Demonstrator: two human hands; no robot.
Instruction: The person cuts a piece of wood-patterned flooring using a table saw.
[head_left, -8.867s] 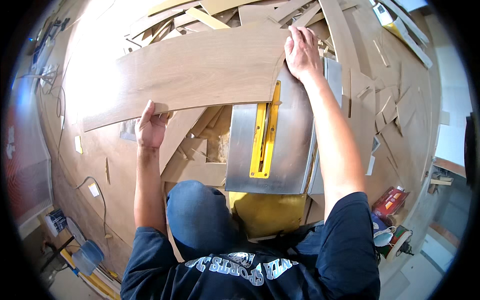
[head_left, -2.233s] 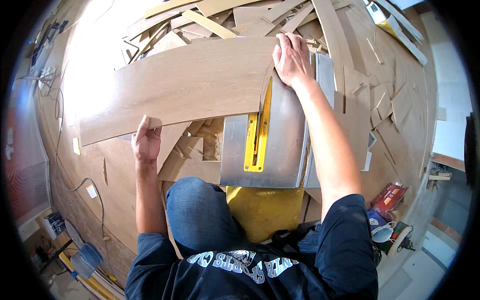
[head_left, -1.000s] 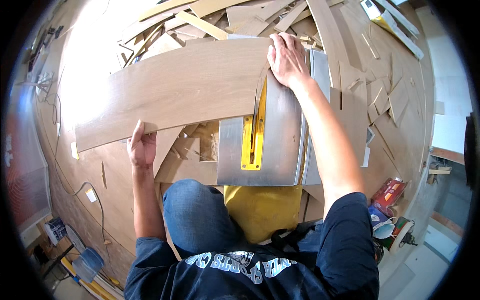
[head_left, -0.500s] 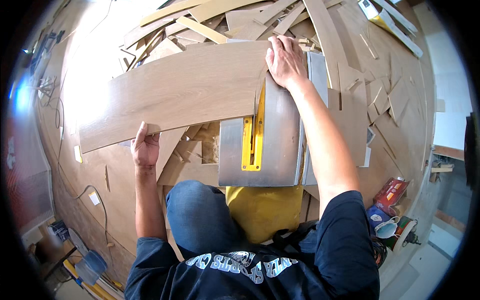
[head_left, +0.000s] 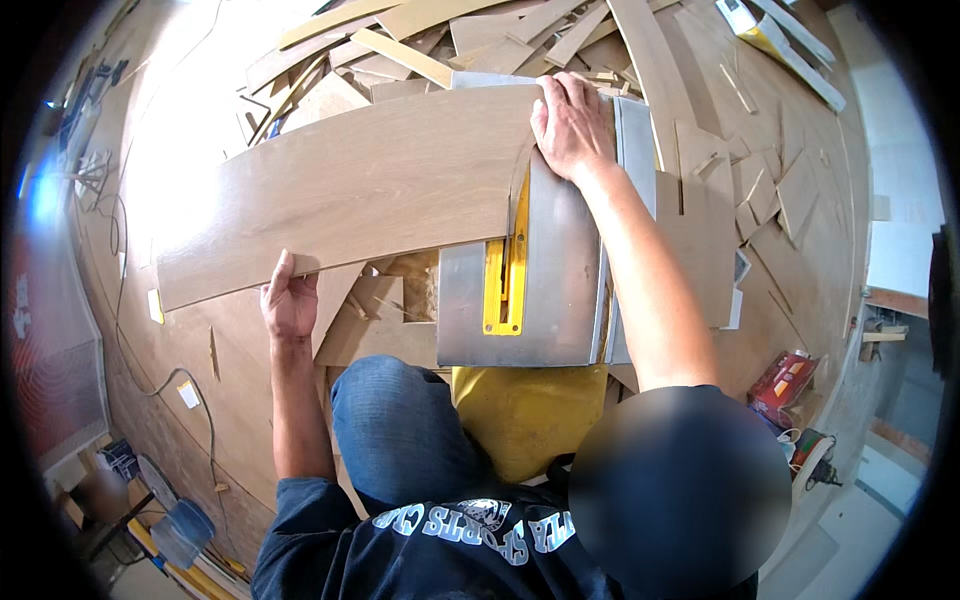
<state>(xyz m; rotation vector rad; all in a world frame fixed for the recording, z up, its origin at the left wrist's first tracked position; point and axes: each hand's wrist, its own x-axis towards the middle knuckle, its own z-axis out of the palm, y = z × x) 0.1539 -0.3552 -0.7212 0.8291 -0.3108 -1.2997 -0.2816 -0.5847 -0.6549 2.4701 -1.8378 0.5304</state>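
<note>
A long, wood-grained floor plank (head_left: 350,185) lies with its right end on the grey metal top of a table saw (head_left: 560,300). Its left part reaches out past the saw's edge. My left hand (head_left: 290,298) grips the plank's near edge from below, thumb on top. At the plank's far right end my right hand (head_left: 572,125) is closed over the corner, the fingertips partly hidden. The saw's thin blade (head_left: 507,225) stands in a yellow slot insert (head_left: 515,300), right at the plank's near edge. A curved line or cut runs across the plank's right end.
Scrap strips and offcuts (head_left: 400,58) are heaped behind the saw. More cut pieces (head_left: 765,200) lie on the floor to the right. A yellow saw base (head_left: 525,420) stands by my knee. A cable (head_left: 205,410) winds across the floor at left.
The plank has slid slightly toward me on the saw, showing more of the metal top behind it. Both hands keep their hold.
</note>
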